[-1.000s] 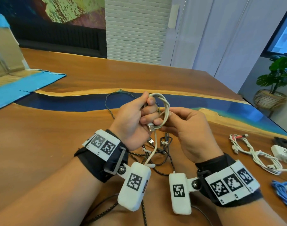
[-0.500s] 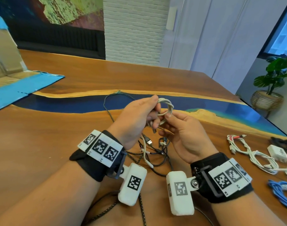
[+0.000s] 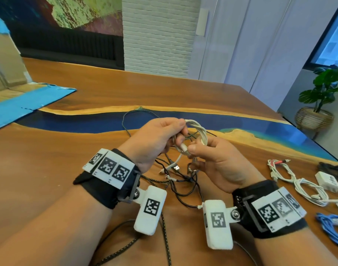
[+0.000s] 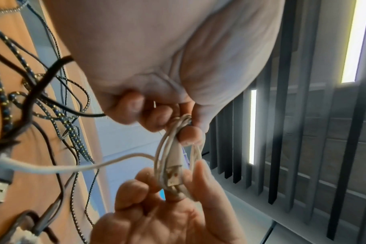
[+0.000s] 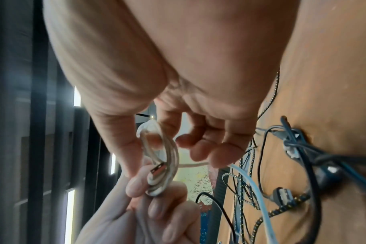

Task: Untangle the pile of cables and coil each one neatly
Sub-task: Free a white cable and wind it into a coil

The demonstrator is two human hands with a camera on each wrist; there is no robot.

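A white cable coil is held above the wooden table between both hands. My left hand pinches the coil's top between thumb and fingers. My right hand pinches its lower side, thumb against the USB plug, which lies along the loops. From the coil a white tail trails down to the tangle of black and braided cables on the table beneath the hands. A loose USB plug lies in that tangle.
On the right of the table lie coiled white cables, a white charger, a blue cable bundle and a dark item. A cardboard box with blue flaps stands at the far left. A potted plant stands beyond the table's right edge.
The coil has turned and now lies between both hands. My right thumb and fingers have closed on its plug end. The hanging white tail has grown shorter.
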